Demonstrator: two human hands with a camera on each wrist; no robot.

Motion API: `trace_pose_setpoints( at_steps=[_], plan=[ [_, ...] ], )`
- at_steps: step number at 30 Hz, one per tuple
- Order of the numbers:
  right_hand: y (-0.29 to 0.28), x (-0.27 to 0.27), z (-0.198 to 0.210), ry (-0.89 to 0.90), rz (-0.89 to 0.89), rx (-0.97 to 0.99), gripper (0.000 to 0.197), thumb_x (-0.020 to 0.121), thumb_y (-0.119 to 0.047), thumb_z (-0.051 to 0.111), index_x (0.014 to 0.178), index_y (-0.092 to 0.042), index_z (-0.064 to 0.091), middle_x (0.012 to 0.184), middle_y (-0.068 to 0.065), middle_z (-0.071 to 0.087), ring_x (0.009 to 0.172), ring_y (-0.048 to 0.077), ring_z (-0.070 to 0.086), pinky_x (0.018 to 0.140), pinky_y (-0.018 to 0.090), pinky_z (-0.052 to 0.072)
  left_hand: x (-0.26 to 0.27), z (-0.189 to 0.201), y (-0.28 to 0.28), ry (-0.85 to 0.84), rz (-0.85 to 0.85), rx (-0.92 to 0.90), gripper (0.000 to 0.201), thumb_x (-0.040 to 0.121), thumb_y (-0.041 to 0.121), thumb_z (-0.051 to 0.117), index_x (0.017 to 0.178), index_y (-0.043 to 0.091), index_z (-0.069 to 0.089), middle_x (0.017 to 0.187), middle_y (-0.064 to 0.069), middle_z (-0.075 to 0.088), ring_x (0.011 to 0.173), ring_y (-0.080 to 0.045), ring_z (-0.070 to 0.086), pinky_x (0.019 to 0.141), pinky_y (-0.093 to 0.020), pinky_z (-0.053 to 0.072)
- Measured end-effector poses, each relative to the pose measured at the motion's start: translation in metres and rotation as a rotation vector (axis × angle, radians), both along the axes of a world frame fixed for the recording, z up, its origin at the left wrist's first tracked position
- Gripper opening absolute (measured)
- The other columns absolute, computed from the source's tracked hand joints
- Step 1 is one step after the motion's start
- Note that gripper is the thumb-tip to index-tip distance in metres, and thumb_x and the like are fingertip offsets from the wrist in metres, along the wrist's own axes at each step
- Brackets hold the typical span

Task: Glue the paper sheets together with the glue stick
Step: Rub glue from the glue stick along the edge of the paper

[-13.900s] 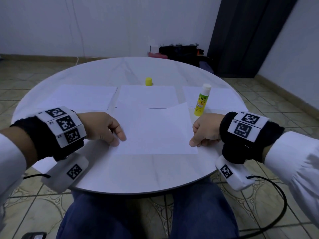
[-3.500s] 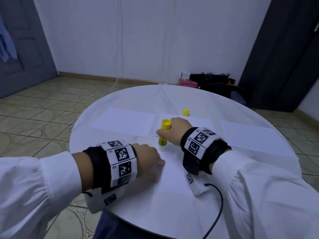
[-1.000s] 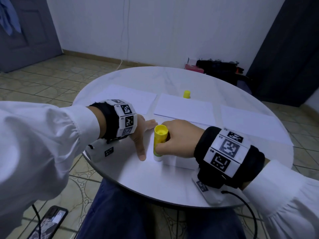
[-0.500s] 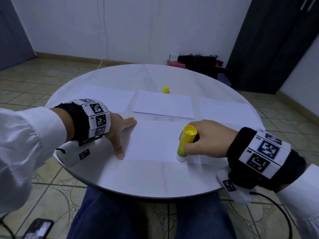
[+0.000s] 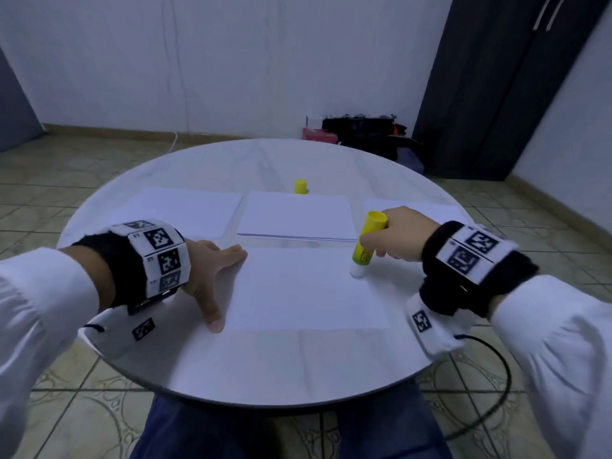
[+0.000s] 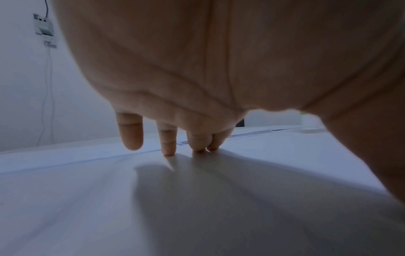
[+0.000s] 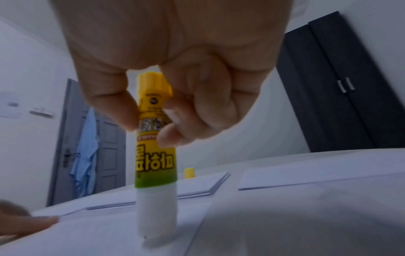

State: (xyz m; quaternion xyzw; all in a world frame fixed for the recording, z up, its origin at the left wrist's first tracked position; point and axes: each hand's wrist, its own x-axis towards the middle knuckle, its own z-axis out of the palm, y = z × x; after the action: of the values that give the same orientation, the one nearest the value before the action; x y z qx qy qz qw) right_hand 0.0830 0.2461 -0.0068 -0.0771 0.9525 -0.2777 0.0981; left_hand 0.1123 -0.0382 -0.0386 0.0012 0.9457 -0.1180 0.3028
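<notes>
My right hand point(image 5: 394, 233) grips a yellow-green glue stick point(image 5: 366, 248) upside down, its white tip pressed on the right part of the near paper sheet point(image 5: 304, 293). In the right wrist view the fingers point(image 7: 114, 104) pinch the glue stick point(image 7: 155, 155) near its yellow end. My left hand point(image 5: 212, 273) lies spread with straight fingers at the sheet's left edge; in the left wrist view its fingertips point(image 6: 168, 150) touch the surface. A stack of paper point(image 5: 294, 217) lies behind the near sheet.
The yellow cap point(image 5: 300, 186) stands upright behind the stack. More sheets lie at the far left point(image 5: 185, 210) and far right point(image 5: 414, 207) of the round white table point(image 5: 265, 369). Bags point(image 5: 364, 134) sit on the floor beyond, by a dark cabinet point(image 5: 496, 87).
My right hand has slid the glue stick from the sheet's left side across to its right part. The left hand has stayed spread at the left edge.
</notes>
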Motion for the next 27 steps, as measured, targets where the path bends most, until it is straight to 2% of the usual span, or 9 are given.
trace_pose_setpoints(
  at_steps=[3, 8, 10, 15, 21, 23, 25, 27],
  plan=[
    [-0.011, -0.019, 0.000, 0.006, -0.098, 0.021, 0.021, 0.083, -0.024, 0.059, 0.069, -0.008, 0.056, 0.066, 0.004, 0.055, 0.055, 0.018, 0.046, 0.057, 0.025, 0.037, 0.000, 0.001, 0.001, -0.004, -0.001, -0.001, 0.137, 0.054, 0.065, 0.081, 0.148, 0.041, -0.014, 0.159, 0.007, 0.008, 0.144, -0.023, 0.021, 0.115, -0.041, 0.023],
    [-0.018, -0.027, -0.001, 0.022, -0.092, 0.102, 0.024, 0.082, -0.030, 0.060, 0.078, -0.006, 0.055, 0.078, 0.008, 0.056, 0.068, 0.023, 0.050, 0.066, 0.029, 0.039, 0.002, 0.004, 0.003, -0.008, -0.001, -0.003, 0.135, 0.056, 0.065, 0.080, 0.148, 0.040, -0.015, 0.159, 0.006, 0.006, 0.145, -0.022, 0.019, 0.115, -0.043, 0.021],
    [-0.017, -0.024, -0.002, 0.023, -0.061, 0.137, 0.025, 0.081, -0.032, 0.061, 0.080, -0.007, 0.054, 0.081, 0.008, 0.057, 0.070, 0.022, 0.051, 0.064, 0.029, 0.039, 0.003, 0.005, 0.004, -0.012, -0.002, 0.004, 0.134, 0.057, 0.064, 0.080, 0.148, 0.039, -0.016, 0.159, 0.006, 0.006, 0.145, -0.022, 0.018, 0.115, -0.042, 0.020],
    [-0.010, -0.004, -0.005, 0.050, 0.006, 0.113, 0.020, 0.081, -0.026, 0.062, 0.075, -0.010, 0.050, 0.077, 0.005, 0.053, 0.064, 0.017, 0.046, 0.057, 0.028, 0.035, 0.004, 0.005, 0.004, -0.012, 0.001, 0.002, 0.134, 0.057, 0.064, 0.080, 0.149, 0.039, -0.015, 0.159, 0.004, 0.006, 0.145, -0.021, 0.017, 0.115, -0.040, 0.018],
    [-0.008, 0.001, -0.003, 0.044, 0.007, 0.090, 0.018, 0.080, -0.025, 0.062, 0.080, -0.009, 0.053, 0.080, 0.006, 0.055, 0.068, 0.019, 0.049, 0.061, 0.029, 0.037, 0.001, 0.011, 0.013, -0.003, -0.027, -0.043, 0.133, 0.054, 0.069, 0.079, 0.151, 0.037, -0.007, 0.159, 0.006, 0.004, 0.144, -0.021, 0.020, 0.115, -0.039, 0.021],
    [-0.009, 0.001, -0.003, 0.041, 0.016, 0.085, 0.018, 0.080, -0.024, 0.062, 0.080, -0.009, 0.053, 0.078, 0.006, 0.053, 0.068, 0.019, 0.048, 0.061, 0.029, 0.036, -0.002, 0.011, 0.022, 0.007, -0.076, -0.027, 0.131, 0.054, 0.074, 0.074, 0.152, 0.033, -0.003, 0.160, 0.008, -0.002, 0.147, -0.017, 0.009, 0.118, -0.043, 0.016],
    [-0.009, 0.001, -0.003, 0.039, 0.024, 0.094, 0.018, 0.080, -0.024, 0.062, 0.078, -0.010, 0.052, 0.077, 0.006, 0.053, 0.067, 0.019, 0.047, 0.059, 0.028, 0.035, -0.002, 0.010, 0.038, 0.046, -0.143, 0.005, 0.123, 0.058, 0.079, 0.067, 0.152, 0.033, 0.002, 0.160, 0.009, -0.006, 0.148, -0.015, -0.001, 0.119, -0.045, 0.009],
    [-0.010, 0.000, -0.003, 0.039, 0.024, 0.098, 0.018, 0.081, -0.024, 0.061, 0.077, -0.010, 0.051, 0.077, 0.006, 0.053, 0.067, 0.019, 0.047, 0.058, 0.028, 0.035, -0.001, 0.008, 0.062, 0.093, -0.225, 0.074, 0.105, 0.068, 0.077, 0.061, 0.151, 0.038, 0.009, 0.161, 0.010, -0.001, 0.148, -0.016, 0.002, 0.119, -0.046, 0.009]
  ],
)
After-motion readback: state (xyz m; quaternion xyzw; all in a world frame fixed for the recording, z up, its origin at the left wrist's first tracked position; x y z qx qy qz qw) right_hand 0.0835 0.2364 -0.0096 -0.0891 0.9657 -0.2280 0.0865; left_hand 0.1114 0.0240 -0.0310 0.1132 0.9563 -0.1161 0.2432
